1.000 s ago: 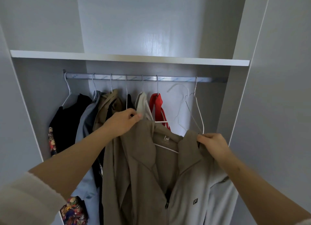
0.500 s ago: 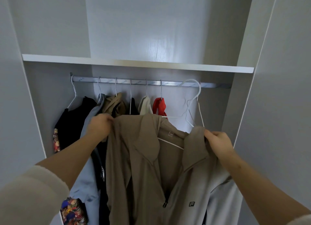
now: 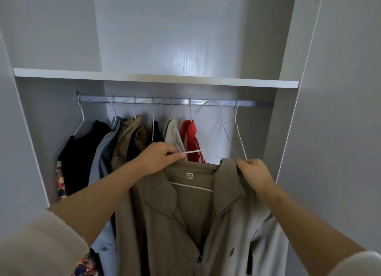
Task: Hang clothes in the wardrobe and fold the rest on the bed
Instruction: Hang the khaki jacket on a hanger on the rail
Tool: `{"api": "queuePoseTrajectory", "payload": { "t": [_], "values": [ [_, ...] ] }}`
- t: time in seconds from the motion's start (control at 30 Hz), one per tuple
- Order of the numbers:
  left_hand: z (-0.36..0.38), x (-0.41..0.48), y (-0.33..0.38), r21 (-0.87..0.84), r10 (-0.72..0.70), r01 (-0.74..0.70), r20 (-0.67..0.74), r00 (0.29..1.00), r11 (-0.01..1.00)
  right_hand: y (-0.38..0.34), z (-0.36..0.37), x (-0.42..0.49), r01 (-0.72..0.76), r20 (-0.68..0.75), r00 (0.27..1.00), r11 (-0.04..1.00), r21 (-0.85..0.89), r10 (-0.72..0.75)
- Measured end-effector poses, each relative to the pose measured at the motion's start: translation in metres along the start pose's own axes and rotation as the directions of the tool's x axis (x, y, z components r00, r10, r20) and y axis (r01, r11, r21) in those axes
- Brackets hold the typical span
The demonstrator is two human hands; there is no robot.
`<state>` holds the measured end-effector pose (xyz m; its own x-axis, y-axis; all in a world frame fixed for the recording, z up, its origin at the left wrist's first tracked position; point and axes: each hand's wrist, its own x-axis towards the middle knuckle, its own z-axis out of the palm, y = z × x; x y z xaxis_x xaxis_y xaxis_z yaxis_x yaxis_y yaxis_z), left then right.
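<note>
Grey wardrobe, and we've got the taupe jacket up just under the rod on its white hanger. Left hand is pinching the hanger arm, right hand gripping the collar. Hook could miss the rod or snag the one bare hanger beside it. Six garments already hung.

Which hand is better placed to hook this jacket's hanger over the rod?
Left, probably: the left hand pinches the hanger wire itself; the right hand only grips the jacket by its collar.
</note>
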<state>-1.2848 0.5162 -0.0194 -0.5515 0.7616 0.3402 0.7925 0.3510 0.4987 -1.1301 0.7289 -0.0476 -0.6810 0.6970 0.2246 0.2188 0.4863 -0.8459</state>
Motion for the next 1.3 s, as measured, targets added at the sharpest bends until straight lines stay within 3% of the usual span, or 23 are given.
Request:
{"api": "queuePoseTrajectory", "payload": {
  "t": [0.13,0.2,0.27,0.43,0.57,0.73,0.93,1.1,1.3],
  "values": [
    [0.012,0.006,0.014,-0.134,0.034,-0.055,-0.155,0.987,0.989,-0.008,-0.01,-0.006,0.211,-0.004,0.977,0.976,0.051,-0.211],
    [0.02,0.01,0.026,-0.192,0.029,-0.063,-0.174,0.984,0.979,-0.016,-0.016,-0.009,0.356,0.085,0.934,0.924,-0.141,-0.347],
    [0.028,0.013,0.036,-0.259,0.023,-0.063,-0.156,0.988,0.964,-0.019,-0.022,-0.011,0.401,0.172,0.914,0.882,-0.247,-0.367],
    [0.061,0.019,0.049,-0.363,0.078,-0.081,-0.022,0.997,0.928,0.005,-0.044,-0.022,0.261,0.194,0.955,0.948,-0.181,-0.225],
    [0.09,0.023,0.056,-0.312,0.088,-0.048,0.114,0.99,0.949,0.031,-0.066,-0.036,0.053,0.209,0.977,0.998,-0.039,-0.044],
    [0.117,0.034,0.067,-0.376,-0.077,0.062,-0.025,0.997,0.924,0.064,-0.096,-0.049,-0.116,0.208,0.971,0.993,-0.024,0.119],
    [0.147,0.04,0.082,-0.377,-0.227,0.226,0.044,0.973,0.898,0.1,-0.114,-0.055,-0.344,0.125,0.934,0.937,0.063,0.335],
    [0.158,0.04,0.077,-0.257,-0.292,0.287,0.02,0.956,0.923,0.11,-0.112,-0.048,-0.401,0.105,0.915,0.907,0.133,0.389],
    [0.155,0.046,0.057,-0.133,-0.296,0.291,-0.018,0.955,0.947,0.1,-0.07,-0.034,-0.482,0.228,0.872,0.837,0.257,0.432]
  ]
}}
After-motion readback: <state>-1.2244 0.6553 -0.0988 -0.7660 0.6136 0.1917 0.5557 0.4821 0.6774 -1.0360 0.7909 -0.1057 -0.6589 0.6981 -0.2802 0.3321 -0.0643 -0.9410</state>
